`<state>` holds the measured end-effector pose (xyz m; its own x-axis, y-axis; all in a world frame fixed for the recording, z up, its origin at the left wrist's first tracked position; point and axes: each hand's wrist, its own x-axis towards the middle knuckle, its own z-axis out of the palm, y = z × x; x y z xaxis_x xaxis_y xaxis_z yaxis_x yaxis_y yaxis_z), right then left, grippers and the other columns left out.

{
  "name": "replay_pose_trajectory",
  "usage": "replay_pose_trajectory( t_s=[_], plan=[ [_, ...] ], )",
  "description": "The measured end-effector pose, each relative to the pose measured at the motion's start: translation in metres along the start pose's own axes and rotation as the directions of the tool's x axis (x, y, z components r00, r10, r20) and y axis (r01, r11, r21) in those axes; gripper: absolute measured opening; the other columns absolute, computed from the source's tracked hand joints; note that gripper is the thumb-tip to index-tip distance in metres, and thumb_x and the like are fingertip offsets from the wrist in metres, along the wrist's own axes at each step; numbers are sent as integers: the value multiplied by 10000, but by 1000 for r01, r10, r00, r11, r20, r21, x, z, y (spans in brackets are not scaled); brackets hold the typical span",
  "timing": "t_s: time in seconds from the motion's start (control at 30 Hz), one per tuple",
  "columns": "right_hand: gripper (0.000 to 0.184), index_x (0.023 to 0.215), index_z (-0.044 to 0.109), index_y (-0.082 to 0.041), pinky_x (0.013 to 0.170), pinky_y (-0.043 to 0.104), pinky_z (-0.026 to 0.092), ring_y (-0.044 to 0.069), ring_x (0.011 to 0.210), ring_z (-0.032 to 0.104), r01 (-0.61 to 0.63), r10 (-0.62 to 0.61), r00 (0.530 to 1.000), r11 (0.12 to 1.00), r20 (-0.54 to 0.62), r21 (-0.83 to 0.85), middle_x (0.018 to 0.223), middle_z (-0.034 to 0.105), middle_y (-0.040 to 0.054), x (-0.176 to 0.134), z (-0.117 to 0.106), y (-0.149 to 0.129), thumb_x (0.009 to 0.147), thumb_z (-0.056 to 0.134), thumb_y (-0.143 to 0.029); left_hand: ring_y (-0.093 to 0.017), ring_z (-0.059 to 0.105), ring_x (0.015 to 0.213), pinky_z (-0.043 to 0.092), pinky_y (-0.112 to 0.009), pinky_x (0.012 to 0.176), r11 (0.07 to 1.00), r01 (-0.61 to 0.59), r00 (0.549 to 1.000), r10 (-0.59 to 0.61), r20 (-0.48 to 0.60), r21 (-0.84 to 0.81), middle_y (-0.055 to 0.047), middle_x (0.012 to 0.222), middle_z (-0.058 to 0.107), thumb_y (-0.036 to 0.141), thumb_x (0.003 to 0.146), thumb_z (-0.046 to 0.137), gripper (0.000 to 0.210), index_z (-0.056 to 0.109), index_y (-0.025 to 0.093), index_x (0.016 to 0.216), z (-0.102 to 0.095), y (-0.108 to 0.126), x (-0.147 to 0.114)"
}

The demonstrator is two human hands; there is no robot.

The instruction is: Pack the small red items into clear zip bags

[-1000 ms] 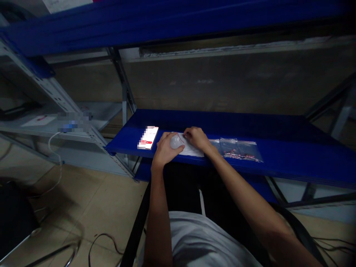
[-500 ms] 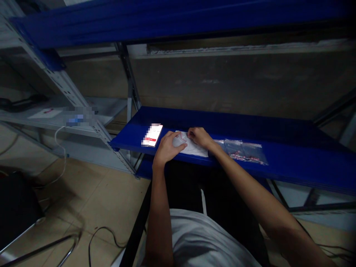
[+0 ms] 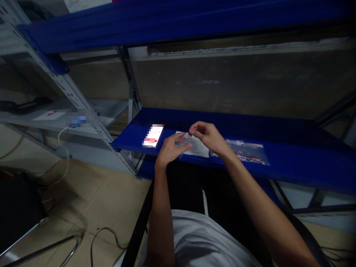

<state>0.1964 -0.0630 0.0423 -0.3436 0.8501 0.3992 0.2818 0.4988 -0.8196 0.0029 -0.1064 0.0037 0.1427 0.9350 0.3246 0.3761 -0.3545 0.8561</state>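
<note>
Left hand (image 3: 170, 149) cups a small clear plastic bag (image 3: 184, 142) just above the blue shelf (image 3: 278, 163), fingers curled under it – right hand (image 3: 209, 136) pinches its top edge, thumb to forefinger, probably to part the mouth. Lit phone (image 3: 153, 135) left, filled zip bag (image 3: 246, 151) right.

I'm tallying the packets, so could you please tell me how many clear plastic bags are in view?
2, perhaps more hidden. A small clear bag is held between the left hand and right hand; a bag of red pieces lies on the blue shelf to the right.
</note>
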Motion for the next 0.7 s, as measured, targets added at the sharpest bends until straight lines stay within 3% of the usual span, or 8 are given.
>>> replay_pose_trajectory(
  t_s=[0.3, 0.4, 0.47, 0.57, 0.7],
  plan=[
    [130, 901, 737, -205, 720, 304, 494, 220, 849, 718, -20, 27, 998, 993, 55, -118, 887, 784, 52, -9, 10, -7, 884, 631, -277, -240, 734, 1056, 569, -395, 1005, 999, -23, 1000, 23, 17, -30, -93, 1183, 780, 387, 812, 852, 513, 722, 198, 1270, 5, -9, 3],
    [150, 917, 753, -210, 737, 315, 512, 232, 886, 724, 0, 6, 999, 992, 50, -124, 922, 792, 60, -8, 0, -10, 901, 641, -308, -240, 734, 1063, 574, -394, 1004, 998, -24, 1000, 25, 9, -61, -97, 1199, 775, 385, 814, 852, 520, 717, 200, 1281, 5, -10, 3],
    [159, 939, 753, -208, 792, 332, 531, 238, 924, 728, 28, -29, 999, 995, -14, -100, 953, 793, 72, -1, -11, -8, 912, 645, -321, -241, 736, 1068, 580, -395, 997, 996, -16, 1000, 17, 2, -83, -105, 1205, 771, 387, 813, 853, 537, 711, 196, 1294, 5, -11, 2],
    [158, 976, 750, -192, 837, 346, 546, 232, 922, 736, 24, -32, 994, 997, -101, -79, 966, 794, 89, 17, -28, 10, 919, 633, -282, -245, 738, 1072, 591, -398, 980, 995, 3, 1000, -4, -5, -99, -117, 1209, 766, 391, 814, 853, 555, 704, 197, 1312, 4, -13, 2],
    [167, 897, 773, -172, 773, 312, 541, 214, 810, 736, -93, 92, 996, 940, -20, -327, 881, 796, 81, 36, -27, 50, 856, 620, -122, -238, 742, 1059, 592, -398, 986, 994, 15, 999, -19, -38, -105, -120, 1192, 770, 392, 820, 848, 549, 702, 192, 1310, 2, -15, 3]
  ],
)
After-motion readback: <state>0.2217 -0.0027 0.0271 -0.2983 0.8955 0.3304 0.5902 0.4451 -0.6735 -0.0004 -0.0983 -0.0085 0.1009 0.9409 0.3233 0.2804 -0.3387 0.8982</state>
